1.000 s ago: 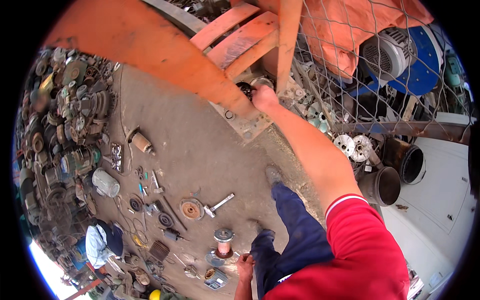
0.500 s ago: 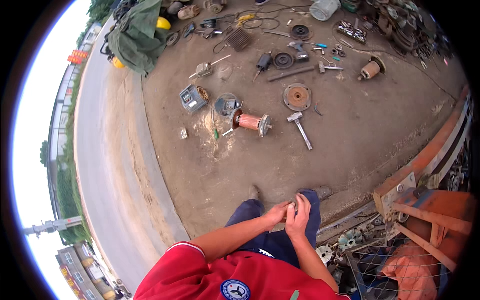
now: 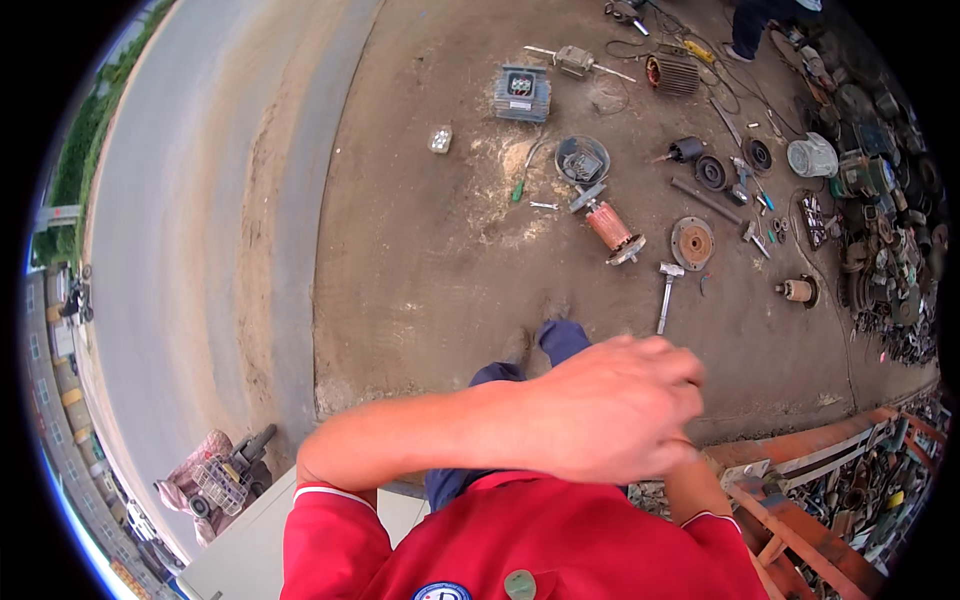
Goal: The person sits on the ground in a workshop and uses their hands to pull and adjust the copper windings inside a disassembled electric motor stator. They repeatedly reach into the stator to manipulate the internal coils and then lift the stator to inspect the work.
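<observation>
"In the head view, how's the left hand point(image 3: 620, 410)?"
"Fingers curled; I can't tell whether it grips anything."
"The right?"
"Hidden behind it, so I can't tell; its forearm point(image 3: 697, 492) shows."
"Nearest thing?"
"The hammer point(image 3: 666, 302), lying on the ground point(image 3: 430, 350) near the round flange point(image 3: 693, 243)."

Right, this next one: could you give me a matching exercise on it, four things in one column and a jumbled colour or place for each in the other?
Things
1. left hand
2. hammer
3. motor rotor
4. round disc

Colours and places
A. Reddish middle, lying on the ground
B. Rusty brown middle, greyish rim
C. Silver-grey, with a long straight handle
D. In front of the right forearm, back turned to the camera

Right pairs: 1-D, 2-C, 3-A, 4-B
</observation>
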Demonstrator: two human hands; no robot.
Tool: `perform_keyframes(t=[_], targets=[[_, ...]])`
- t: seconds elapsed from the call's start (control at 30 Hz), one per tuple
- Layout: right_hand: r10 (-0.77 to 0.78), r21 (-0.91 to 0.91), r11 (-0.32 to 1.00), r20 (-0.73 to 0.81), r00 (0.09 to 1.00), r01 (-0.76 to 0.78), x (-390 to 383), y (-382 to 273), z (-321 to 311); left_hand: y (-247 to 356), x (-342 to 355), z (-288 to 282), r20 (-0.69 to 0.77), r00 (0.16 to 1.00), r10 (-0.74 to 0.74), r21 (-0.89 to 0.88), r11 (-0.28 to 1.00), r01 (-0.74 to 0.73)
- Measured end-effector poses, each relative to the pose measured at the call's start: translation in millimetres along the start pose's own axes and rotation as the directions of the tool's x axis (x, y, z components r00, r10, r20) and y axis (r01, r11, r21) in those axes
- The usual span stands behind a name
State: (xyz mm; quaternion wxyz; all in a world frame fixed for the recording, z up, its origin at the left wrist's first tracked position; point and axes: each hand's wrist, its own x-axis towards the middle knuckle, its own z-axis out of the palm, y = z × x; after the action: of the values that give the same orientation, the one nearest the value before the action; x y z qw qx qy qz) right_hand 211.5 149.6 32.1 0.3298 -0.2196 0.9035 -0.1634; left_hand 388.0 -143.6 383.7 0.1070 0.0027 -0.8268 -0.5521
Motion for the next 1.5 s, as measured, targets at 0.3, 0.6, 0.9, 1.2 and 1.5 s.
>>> perform_keyframes(t=[0.3,0.6,0.9,1.2,1.5], targets=[[0.116,-0.066,0.992,0.227,0.967,-0.104,136.8,-100.1,61.8,-22.6,56.8,-224.6,0.351,0.892,0.286,0.226,0.898,-0.377],[0.040,-0.093,0.996,0.238,0.970,-0.018,284.6,-309.1,74.9,-142.9,87.9,-392.6,0.393,0.869,0.299,0.192,0.898,-0.396],[0.282,0.095,0.948,0.185,0.942,-0.302,304.4,-390.7,121.1,-244.1,73.1,-562.2,0.423,0.842,0.335,0.139,0.894,-0.425],[0.418,0.111,0.890,0.189,0.888,-0.443,293.3,-453.7,184.3,-413.1,121.5,-666.5,0.247,0.948,0.202,-0.216,0.965,-0.150],[0.514,0.250,0.774,0.290,0.808,-0.582,440.2,-483.6,300.2,-735.5,6.9,-543.1,0.261,0.483,-0.836,0.345,0.548,0.762]])
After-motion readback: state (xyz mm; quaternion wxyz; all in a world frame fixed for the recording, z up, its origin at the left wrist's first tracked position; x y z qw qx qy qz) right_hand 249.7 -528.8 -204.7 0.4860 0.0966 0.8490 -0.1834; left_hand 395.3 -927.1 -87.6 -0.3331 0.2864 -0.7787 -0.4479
